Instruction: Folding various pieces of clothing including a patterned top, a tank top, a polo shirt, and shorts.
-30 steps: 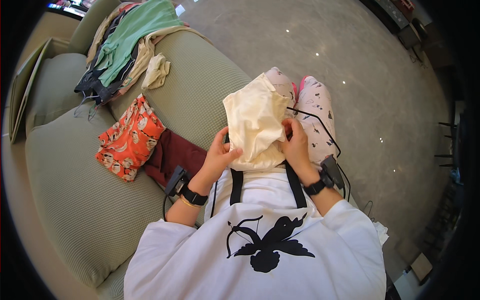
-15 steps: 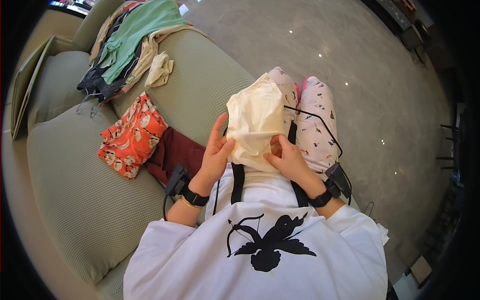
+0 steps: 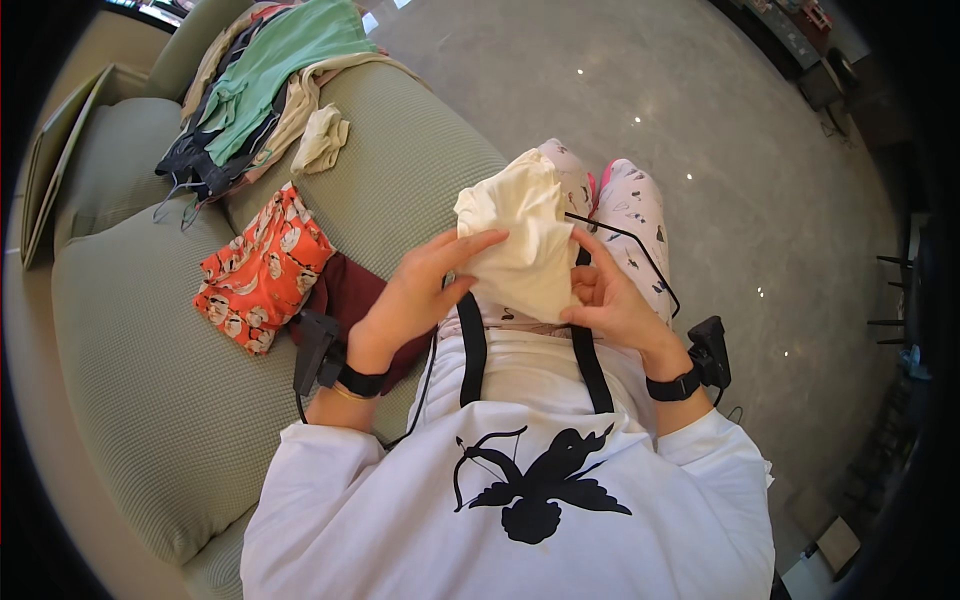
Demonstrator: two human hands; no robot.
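Head view, our only one: cream garment (image 3: 520,265) is over our lap, just past the white shirt (image 3: 400,510). Call it clock centre. Left hand (image 3: 415,288) at 8 o'clock: fingers loosely extended across the top face, thumb apart, no clench. Right hand (image 3: 618,305) at 4: index and thumb at the cloth's edge, other fingers curled; can't tell if it's really pinching.

To handle it well, we'd hold down lightly with the left, keep mild tension on the right edge, and work ripples outward toward 3 and 9. Lap's soft and uneven, so slipping is our main risk. Keep the black straps (image 3: 472,350) at 6 from snagging.

Materials: cream cloth looks thin, limp, creased, unevenly four-sided. Orange printed garment (image 3: 265,270) at 9: compact packet, smooth-looking, overlapping plain maroon cloth (image 3: 350,295) at 8. Clothes heap (image 3: 280,80) at 10: slack layers, green uppermost; small cream bundle (image 3: 322,140) beside it, crumpled. Sofa (image 3: 140,320): padded, waffle-textured, grey-green. Trousers (image 3: 632,220) at 3: pale pink, small print. Floor (image 3: 720,150) at 2: hard, glossy grey.
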